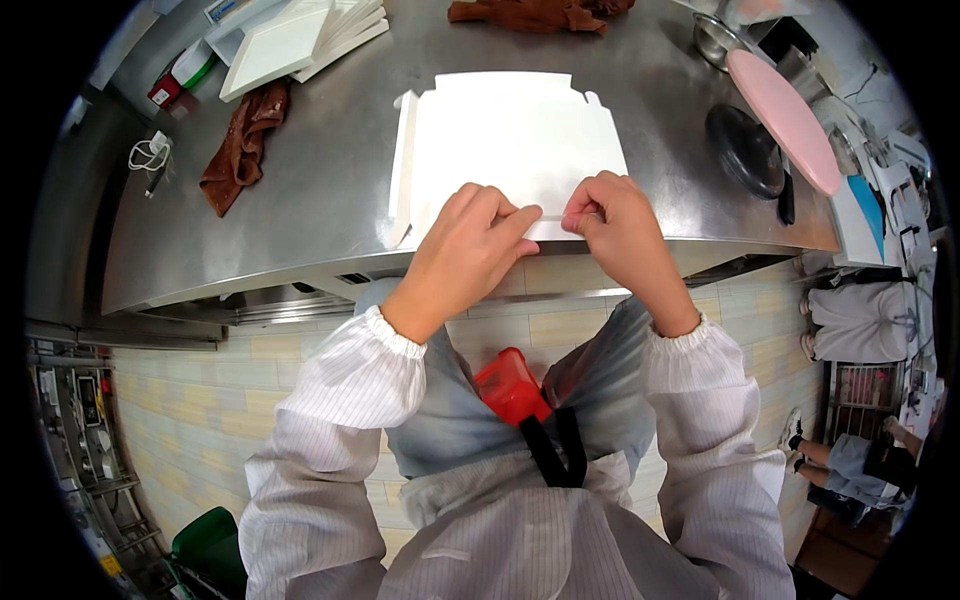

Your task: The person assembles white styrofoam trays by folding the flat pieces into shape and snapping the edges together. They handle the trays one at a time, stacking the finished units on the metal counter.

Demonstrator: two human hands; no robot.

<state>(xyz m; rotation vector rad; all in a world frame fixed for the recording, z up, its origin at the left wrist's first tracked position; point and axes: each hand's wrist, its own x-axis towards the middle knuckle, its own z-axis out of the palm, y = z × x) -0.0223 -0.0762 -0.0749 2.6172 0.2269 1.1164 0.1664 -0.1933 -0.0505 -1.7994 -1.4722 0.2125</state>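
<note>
A flat white cardboard box blank (510,140) lies at the near edge of the steel table, with tabs along its far side. Its left side flap stands partly folded up. My left hand (470,240) is closed in a pinch on the blank's near edge, thumb and forefinger pressed together. Close by on the right, my right hand (615,220) pinches the same edge with curled fingers. A narrow strip of the near flap shows between the two hands. The fingertips hide part of the fold.
Folded white trays (290,45) are stacked at the back left, near a brown cloth (245,145) and a white cable (150,152). To the right are a black pan (745,150), a pink round board (785,120) and a metal bowl (715,40). Another person (860,465) is at far right.
</note>
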